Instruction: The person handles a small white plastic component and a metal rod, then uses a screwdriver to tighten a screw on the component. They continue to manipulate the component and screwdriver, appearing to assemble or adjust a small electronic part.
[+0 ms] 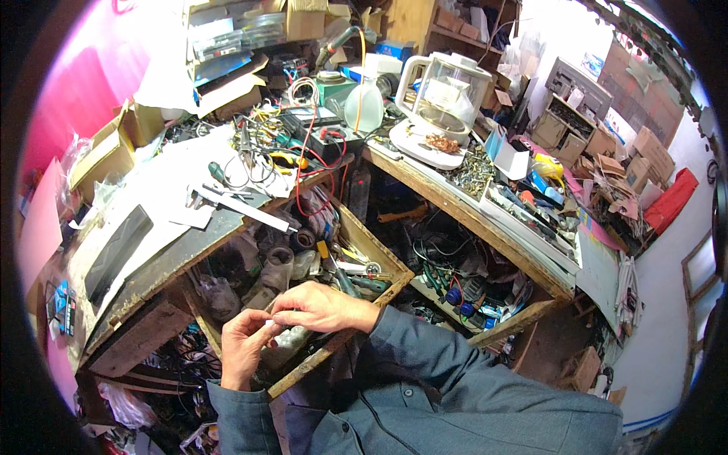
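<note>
Both hands meet over an open wooden drawer (309, 365), fingertips pressed close together. A small white piece (270, 322), too small to name, shows between them. My left hand (241, 347) pinches it from the left with bent fingers. From the right, my right hand (324, 307) reaches over with its fingers closed at the same spot; they hide most of the piece. Below the hands, clear plastic bags (288, 345) lie in the drawer. Just beyond the right hand are a screwdriver (345, 282) and a green-handled tool (370, 284).
A caliper-like tool (246, 208) lies at the left bench's edge, near yellow-handled pliers (288, 160) and tangled wires. A kettle with a glass body (447, 91) stands on the right bench beside loose screws (474, 171). A second open drawer (523, 322) holds tools and cables.
</note>
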A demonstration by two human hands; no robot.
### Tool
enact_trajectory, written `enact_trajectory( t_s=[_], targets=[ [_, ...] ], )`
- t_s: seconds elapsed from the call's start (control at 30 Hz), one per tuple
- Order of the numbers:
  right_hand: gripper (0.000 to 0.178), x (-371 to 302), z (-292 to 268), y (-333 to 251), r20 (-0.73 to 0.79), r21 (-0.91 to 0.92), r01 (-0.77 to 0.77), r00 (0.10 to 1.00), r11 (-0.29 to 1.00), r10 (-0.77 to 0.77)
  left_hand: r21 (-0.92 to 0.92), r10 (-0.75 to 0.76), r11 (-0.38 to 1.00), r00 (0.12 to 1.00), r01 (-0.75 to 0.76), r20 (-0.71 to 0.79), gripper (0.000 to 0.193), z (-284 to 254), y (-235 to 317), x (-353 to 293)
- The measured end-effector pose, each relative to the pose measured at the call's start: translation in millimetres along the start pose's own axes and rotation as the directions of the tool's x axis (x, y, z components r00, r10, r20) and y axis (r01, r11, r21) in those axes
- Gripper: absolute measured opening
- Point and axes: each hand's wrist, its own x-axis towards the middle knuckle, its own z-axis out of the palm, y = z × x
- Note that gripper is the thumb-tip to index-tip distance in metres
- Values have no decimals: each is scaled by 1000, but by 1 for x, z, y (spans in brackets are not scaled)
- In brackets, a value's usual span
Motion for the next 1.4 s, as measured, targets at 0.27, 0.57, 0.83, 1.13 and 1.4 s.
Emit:
enact_trajectory(
  t_s=[0.27,0.57,0.83,1.13,1.4],
  targets=[
    [39,-16,17,-9,68,367,-275,961,889,269,32,-4,999,997,7,-79,11,2,7,-5],
    [33,-15,15,-3,155,380,-305,952,873,264,43,-19,999,998,22,-61,9,3,6,-4],
    [21,-16,13,-6,-58,331,-209,969,920,241,45,-52,998,998,53,-25,12,-1,4,-3],
    [28,-14,9,-7,17,291,-335,938,896,345,58,-61,996,998,62,-9,12,-3,-1,-5],
    [28,-12,11,-10,-134,285,-127,976,950,171,59,-34,998,999,36,-37,10,-3,0,-3]
  ],
)
